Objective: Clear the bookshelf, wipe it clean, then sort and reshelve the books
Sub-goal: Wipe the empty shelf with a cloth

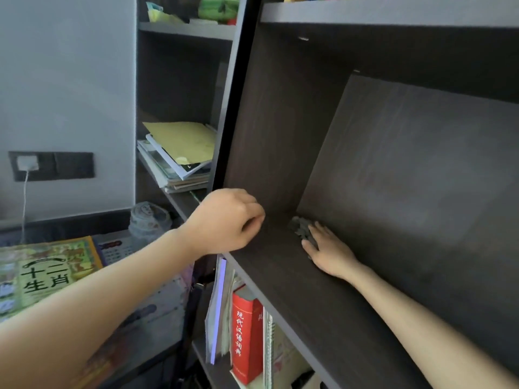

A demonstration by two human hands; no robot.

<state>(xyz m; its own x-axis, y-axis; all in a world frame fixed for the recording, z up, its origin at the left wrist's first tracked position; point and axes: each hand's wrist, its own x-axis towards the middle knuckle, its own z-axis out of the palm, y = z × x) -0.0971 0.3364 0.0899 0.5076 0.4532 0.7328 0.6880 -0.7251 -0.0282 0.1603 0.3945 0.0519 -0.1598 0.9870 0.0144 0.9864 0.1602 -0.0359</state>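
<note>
Two hands at centre frame: right hand (328, 251) flat, pressing the cloth (299, 228) into the shelf's (323, 304) back corner; left hand (224, 220) clenched, empty. Ungripped, the cloth could slip free.

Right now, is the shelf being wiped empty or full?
Empty: its board holds only the grey cloth under the right hand.

At six o'clock, the red dictionary (247, 332) spine reads 现代汉语词典; at eight o'clock, the green book (47, 273) shows 十二生肖.
</note>
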